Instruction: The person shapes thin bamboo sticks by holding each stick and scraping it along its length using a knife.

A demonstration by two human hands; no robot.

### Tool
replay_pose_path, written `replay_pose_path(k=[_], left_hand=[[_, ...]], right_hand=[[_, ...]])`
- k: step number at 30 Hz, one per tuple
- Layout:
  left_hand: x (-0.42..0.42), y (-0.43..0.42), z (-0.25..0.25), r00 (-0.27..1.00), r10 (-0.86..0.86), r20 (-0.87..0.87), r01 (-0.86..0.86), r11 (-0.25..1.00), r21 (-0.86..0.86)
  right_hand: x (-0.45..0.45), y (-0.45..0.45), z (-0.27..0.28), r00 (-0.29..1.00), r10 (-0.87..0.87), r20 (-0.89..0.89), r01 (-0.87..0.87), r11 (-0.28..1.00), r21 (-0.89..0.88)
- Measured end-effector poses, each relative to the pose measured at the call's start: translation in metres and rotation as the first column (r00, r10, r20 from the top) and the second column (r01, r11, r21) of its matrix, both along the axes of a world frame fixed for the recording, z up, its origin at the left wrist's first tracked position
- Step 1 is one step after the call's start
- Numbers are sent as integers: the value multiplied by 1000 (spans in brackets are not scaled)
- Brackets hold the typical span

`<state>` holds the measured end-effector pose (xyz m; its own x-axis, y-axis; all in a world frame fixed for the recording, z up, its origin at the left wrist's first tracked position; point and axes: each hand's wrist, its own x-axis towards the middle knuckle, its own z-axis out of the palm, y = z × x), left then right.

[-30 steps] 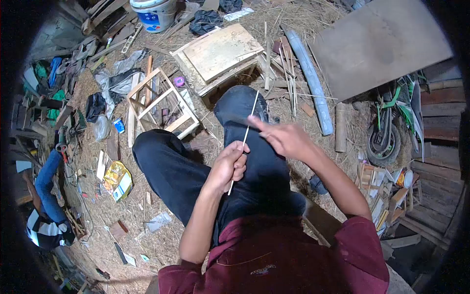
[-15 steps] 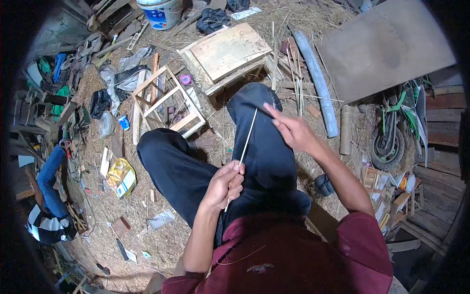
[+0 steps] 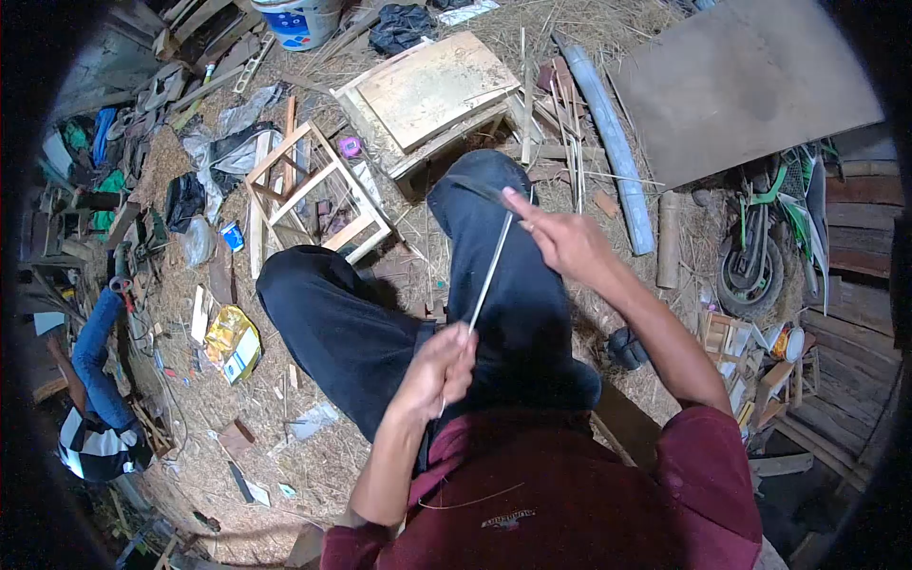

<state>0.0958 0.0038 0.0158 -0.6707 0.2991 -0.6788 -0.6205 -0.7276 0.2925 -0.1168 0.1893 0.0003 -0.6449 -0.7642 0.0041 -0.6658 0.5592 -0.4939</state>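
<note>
My left hand [image 3: 439, 371] is closed round a thin, pale wooden stick [image 3: 492, 271], whose short lower end pokes out below the fist. The stick slants up and away over my right thigh. At its far end my right hand [image 3: 573, 245] is closed on what looks like a knife [image 3: 477, 188]; the dark, motion-blurred blade points left over my knee, and its handle is hidden in the palm. The stick's tip meets or passes just under the blade near my right fingers; which, I cannot tell.
Ahead stands a low wooden table [image 3: 432, 92] with a small wooden frame [image 3: 318, 195] beside it. A grey-blue pole [image 3: 611, 152], large board [image 3: 750, 90] and motorbike [image 3: 760, 237] are right. Another person [image 3: 100, 442] is at far left. Straw and scraps litter the floor.
The stick's far end has swung slightly right, and the blade is now nearer to it. My left hand stays closed in nearly the same place. The whole view has shifted slightly.
</note>
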Motion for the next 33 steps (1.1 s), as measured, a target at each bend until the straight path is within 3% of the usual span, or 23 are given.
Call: replay_pose_path(k=[1, 3, 6, 11, 19, 22, 25, 29, 31, 33], left_hand=[[17, -3, 2, 999, -22, 29, 21, 1000, 11], [32, -7, 5, 998, 29, 53, -28, 1000, -14], [22, -7, 5, 997, 75, -23, -77, 994, -83], [-45, 5, -5, 985, -17, -174, -18, 980, -198], [-34, 4, -4, 996, 3, -93, -19, 984, -176], [-7, 5, 4, 999, -21, -45, 13, 985, -172], [39, -1, 3, 1000, -2, 28, 5, 993, -121], [24, 0, 7, 997, 5, -81, -18, 986, -167], [-4, 4, -2, 988, 12, -151, -37, 986, -165], [-34, 8, 0, 983, -41, -179, -13, 956, -292]], right_hand=[[-6, 1, -1, 1000, -19, -9, 19, 1000, 13], [-7, 4, -8, 993, -38, 109, 51, 991, -124], [-3, -5, -14, 997, 22, 70, 7, 922, -386], [21, -3, 13, 984, 144, 101, -132, 984, -120], [28, -5, 4, 992, 127, -14, -125, 988, 91], [18, -3, -5, 1000, -13, -20, 13, 1000, 3], [10, -2, 6, 996, -36, 78, 41, 998, -55], [14, -1, 9, 977, -34, 211, 55, 994, -97], [18, -1, 4, 992, 72, 103, -45, 968, -247], [24, 1, 3, 991, 125, 46, -112, 969, -221]])
